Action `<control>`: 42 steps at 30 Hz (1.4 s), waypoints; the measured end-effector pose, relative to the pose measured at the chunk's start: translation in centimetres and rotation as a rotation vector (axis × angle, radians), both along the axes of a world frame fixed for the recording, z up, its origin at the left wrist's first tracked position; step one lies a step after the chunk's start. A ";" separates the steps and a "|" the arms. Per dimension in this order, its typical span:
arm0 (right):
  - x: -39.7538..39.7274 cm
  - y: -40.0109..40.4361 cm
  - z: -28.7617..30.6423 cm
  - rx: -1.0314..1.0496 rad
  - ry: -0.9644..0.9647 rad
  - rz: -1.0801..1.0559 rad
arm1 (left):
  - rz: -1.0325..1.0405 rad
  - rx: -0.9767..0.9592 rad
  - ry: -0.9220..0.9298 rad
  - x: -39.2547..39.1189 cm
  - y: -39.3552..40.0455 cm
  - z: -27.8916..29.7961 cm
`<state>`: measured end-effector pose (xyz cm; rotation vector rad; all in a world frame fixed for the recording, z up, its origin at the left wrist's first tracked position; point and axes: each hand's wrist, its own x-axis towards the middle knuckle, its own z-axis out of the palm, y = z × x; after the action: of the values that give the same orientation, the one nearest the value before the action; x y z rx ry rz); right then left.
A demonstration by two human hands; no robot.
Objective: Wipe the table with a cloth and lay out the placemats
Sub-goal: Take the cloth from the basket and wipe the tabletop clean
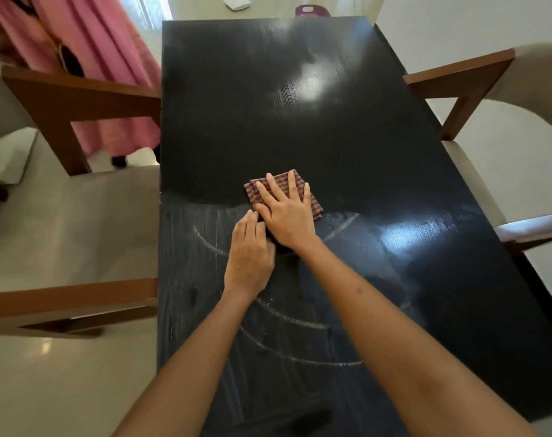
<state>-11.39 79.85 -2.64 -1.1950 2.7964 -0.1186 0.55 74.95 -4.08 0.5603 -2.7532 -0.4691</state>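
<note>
Both hands at a checked cloth [284, 192] on the black desk [347, 127].
Right hand [289, 212] flat, fingers spread, pressing it; left hand [249, 257] open beside.

Dark worktop [347, 127], glossy, long axis running away from camera. Folded checked cloth [282, 184] near worktop centre, slightly toward left edge. Right hand [287, 212] flat on cloth, fingers spread, pressing down. Left hand [249, 253] palm-down just beside it, fingertips touching right hand's thumb side. Pale curved streaks [287, 323] across near half of worktop. Wooden chairs [79, 99] along both long edges.
</note>
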 end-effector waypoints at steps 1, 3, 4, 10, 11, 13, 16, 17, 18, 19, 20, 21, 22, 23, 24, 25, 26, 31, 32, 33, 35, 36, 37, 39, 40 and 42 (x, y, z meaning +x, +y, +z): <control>-0.4 0.4 0.0 0.003 0.008 0.007 | -0.004 -0.006 -0.003 0.1 0.0 0.0; -1.4 1.5 -0.1 0.008 0.021 -0.024 | -0.023 -0.042 -0.022 0.2 0.0 -0.1; -2.0 2.3 -0.2 0.002 0.017 -0.084 | -0.034 -0.061 -0.033 0.2 0.0 -0.1; -4.8 10.2 -0.7 -0.008 -0.020 -0.450 | -0.041 -0.086 -0.051 0.1 0.0 -0.2; -4.6 10.6 -0.7 -0.011 -0.027 -0.487 | -0.041 -0.086 -0.055 0.1 0.0 -0.1; -3.7 10.0 -0.6 -0.041 -0.039 -0.551 | -0.040 -0.074 -0.055 0.1 0.1 0.0; -1.1 7.6 -0.4 -0.057 -0.019 -0.470 | -0.043 -0.062 -0.047 0.2 0.2 0.2; 0.2 6.8 -0.5 -0.057 0.001 -0.390 | -0.042 -0.059 -0.036 0.2 0.2 0.3; 1.6 6.1 -0.5 -0.062 0.013 -0.315 | -0.039 -0.051 -0.020 0.2 0.2 0.4; 3.0 5.5 -0.5 -0.067 0.013 -0.249 | -0.036 -0.040 -0.002 0.2 0.3 0.4; 4.1 5.1 -0.6 -0.068 0.010 -0.193 | -0.035 -0.028 0.013 0.2 0.3 0.5; 5.0 4.8 -0.7 -0.065 0.008 -0.151 | -0.038 -0.019 0.025 0.3 0.3 0.6; 5.4 4.8 -0.8 -0.060 0.005 -0.122 | -0.041 -0.016 0.034 0.4 0.3 0.7; 5.3 5.0 -0.8 -0.059 0.002 -0.103 | -0.044 -0.014 0.038 0.5 0.3 0.6; 5.0 5.3 -0.8 -0.064 0.003 -0.094 | -0.048 -0.014 0.037 0.5 0.3 0.5; 4.6 5.8 -0.9 -0.064 0.009 -0.094 | -0.051 -0.016 0.032 0.5 0.3 0.4; 4.2 6.3 -0.9 -0.055 0.014 -0.106 | -0.053 -0.020 0.026 0.4 0.3 0.2; 1.6 11.4 -0.9 -0.043 -0.007 -0.343 | -0.067 -0.035 0.030 0.4 0.1 -0.1; 1.1 12.9 -0.9 -0.040 -0.008 -0.392 | -0.068 -0.035 0.032 0.4 0.1 -0.1; 0.6 14.1 -0.8 -0.035 -0.011 -0.436 | -0.068 -0.033 0.031 0.5 0.1 -0.2; 0.4 15.6 -0.8 -0.028 -0.016 -0.494 | -0.066 -0.025 0.030 0.5 0.1 -0.2; 0.5 15.8 -0.9 -0.030 -0.016 -0.513 | -0.065 -0.020 0.029 0.5 0.1 -0.2; 0.7 15.6 -0.9 -0.035 -0.016 -0.531 | -0.063 -0.017 0.026 0.5 0.1 -0.2; 1.3 14.7 -0.9 -0.054 -0.024 -0.564 | -0.062 -0.021 0.017 0.4 0.1 -0.1; 1.7 14.2 -0.8 -0.061 -0.028 -0.561 | -0.065 -0.026 0.012 0.4 0.1 0.0; 3.4 13.1 -0.7 -0.062 -0.013 -0.486 | -0.068 -0.034 0.010 0.4 0.2 0.0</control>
<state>-7.99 92.93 -3.38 -0.4950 3.0273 -0.2468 0.96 75.15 -4.09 0.4564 -2.7724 -0.4385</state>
